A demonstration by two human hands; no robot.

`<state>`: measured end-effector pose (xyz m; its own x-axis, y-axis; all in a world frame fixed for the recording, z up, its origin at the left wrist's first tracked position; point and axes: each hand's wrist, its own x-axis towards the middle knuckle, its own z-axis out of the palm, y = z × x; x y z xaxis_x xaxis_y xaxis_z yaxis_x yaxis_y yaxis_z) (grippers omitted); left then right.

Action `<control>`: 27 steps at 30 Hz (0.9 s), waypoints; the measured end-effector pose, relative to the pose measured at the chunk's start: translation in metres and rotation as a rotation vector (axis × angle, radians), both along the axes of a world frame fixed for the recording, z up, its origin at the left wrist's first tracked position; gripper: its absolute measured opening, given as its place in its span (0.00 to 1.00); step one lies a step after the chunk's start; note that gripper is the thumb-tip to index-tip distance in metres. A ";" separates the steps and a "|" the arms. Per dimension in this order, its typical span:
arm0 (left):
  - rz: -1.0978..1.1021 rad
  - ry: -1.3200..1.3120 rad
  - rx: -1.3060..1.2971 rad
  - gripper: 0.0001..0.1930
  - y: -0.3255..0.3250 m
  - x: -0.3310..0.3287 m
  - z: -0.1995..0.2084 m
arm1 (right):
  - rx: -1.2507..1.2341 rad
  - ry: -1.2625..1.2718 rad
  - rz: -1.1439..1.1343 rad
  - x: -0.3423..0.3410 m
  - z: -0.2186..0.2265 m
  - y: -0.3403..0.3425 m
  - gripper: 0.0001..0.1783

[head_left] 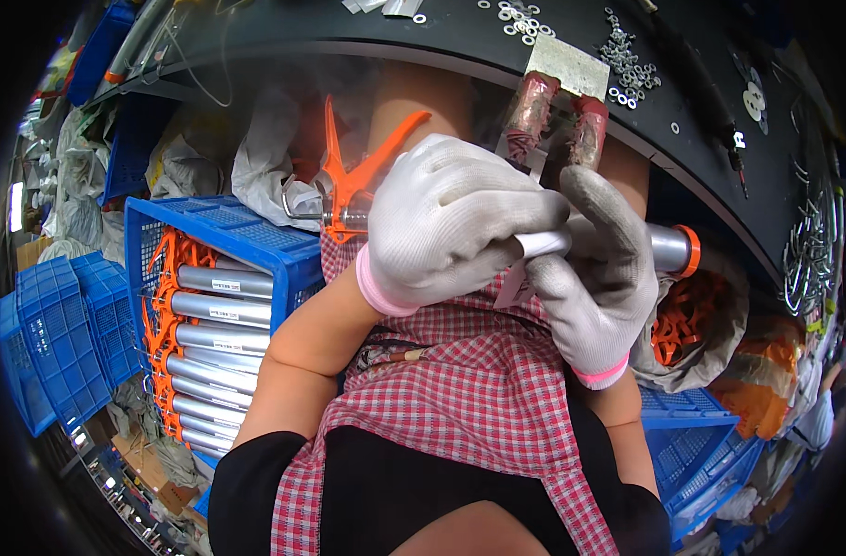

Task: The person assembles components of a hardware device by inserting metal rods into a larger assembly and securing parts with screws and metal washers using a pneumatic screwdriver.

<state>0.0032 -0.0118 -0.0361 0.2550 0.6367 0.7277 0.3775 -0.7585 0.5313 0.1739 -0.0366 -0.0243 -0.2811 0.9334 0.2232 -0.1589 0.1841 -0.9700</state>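
Head view: a silver metal tube with an orange plastic trigger handle at one end and an orange ring cap at the other (669, 248), apparently a caulking gun, is held level above the lap, just below the edge of the dark curved surface (682, 120). The left hand (451, 222), in a white knit glove with a pink cuff, is wrapped around the tube near the orange handle, its grip closed firmly on the barrel. The right hand (599, 278), in a grey-palmed glove, is closed on the tube further along, with the thumb raised and the fingers curled beneath; a small white paper label (514, 283) is seen hanging between the two hands, and whether it is already stuck down cannot be told. A blue plastic crate (224, 236) at the left is seen filled with a stack of like silver tubes with orange handles (214, 310), which are judged to be finished pieces, so much of the work appears done. A grey sack of loose orange plastic parts (687, 329) at the right suggests that more pieces are left to be made up. Small metal washers (627, 60) are scattered on the surface, beside a flat metal plate on two reddish wrapped posts (557, 97). A red checked apron (460, 389) is worn over the lap.
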 end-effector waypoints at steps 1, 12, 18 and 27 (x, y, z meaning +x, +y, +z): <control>-0.020 0.003 0.001 0.20 0.000 0.000 0.000 | 0.049 0.004 -0.068 -0.003 -0.002 0.001 0.26; 0.021 0.319 0.017 0.17 -0.002 -0.004 0.009 | -0.001 -0.109 -0.092 0.000 -0.002 0.002 0.14; 0.040 0.367 0.019 0.19 -0.005 -0.005 0.005 | 0.051 -0.131 -0.163 0.000 -0.002 0.002 0.13; 0.190 0.315 -0.015 0.17 -0.008 0.006 0.007 | 0.336 -0.391 -0.272 0.005 -0.003 0.014 0.15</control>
